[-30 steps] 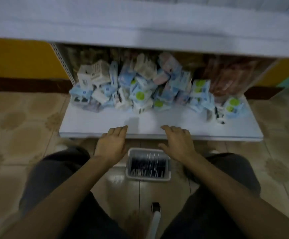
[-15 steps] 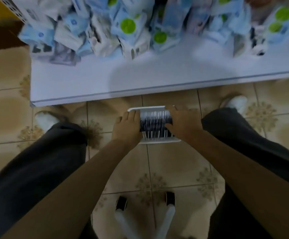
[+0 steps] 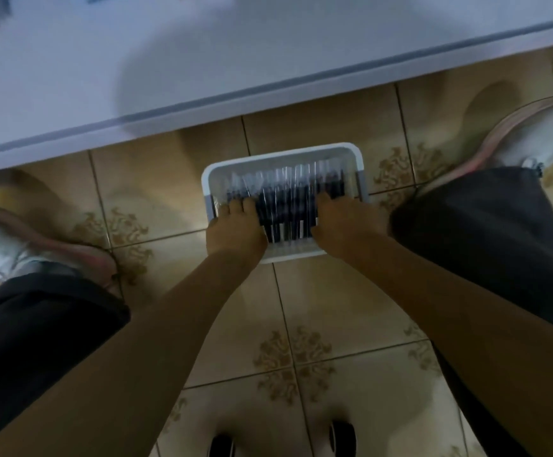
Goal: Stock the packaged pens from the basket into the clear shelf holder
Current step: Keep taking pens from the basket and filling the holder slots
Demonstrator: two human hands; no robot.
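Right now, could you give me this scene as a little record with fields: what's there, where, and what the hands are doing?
Place: tiled floor in front of a low white shelf
Basket: white, on the floor between the person's shoes
Contents: packaged pens, dark, lying in a row
Left hand: on the pens at the basket's left side
Right hand: on the pens at its right side
Grip: too blurred to tell
Clear holder: not in view

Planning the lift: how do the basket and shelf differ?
Basket is small, walled, round-cornered; shelf is a wide flat board. Basket sits on the floor tiles holding pens; shelf runs across beyond it. Both are white.
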